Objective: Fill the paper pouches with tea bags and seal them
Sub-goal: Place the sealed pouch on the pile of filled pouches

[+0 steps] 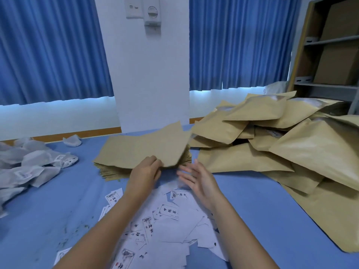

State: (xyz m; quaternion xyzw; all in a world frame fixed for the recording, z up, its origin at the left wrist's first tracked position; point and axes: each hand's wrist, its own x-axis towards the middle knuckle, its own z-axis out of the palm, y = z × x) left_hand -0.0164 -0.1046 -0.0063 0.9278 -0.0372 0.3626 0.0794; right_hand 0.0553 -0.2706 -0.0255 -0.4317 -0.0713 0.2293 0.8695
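Left hand (146, 170) pinch-tight on near edge of top pouch (147, 146); right hand (197, 181) spread, empty, just beside.

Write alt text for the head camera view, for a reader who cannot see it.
A person's left hand holds the top paper pouch up off a stack on a blue table, the right hand open beside it. White tea bags lie heaped at the left, puffed brown pouches pile at the right, and printed slips lie nearest.

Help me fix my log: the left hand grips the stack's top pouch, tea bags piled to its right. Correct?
One slip: the head view shows the tea bags left of the left hand, which does grip the top pouch of the stack.
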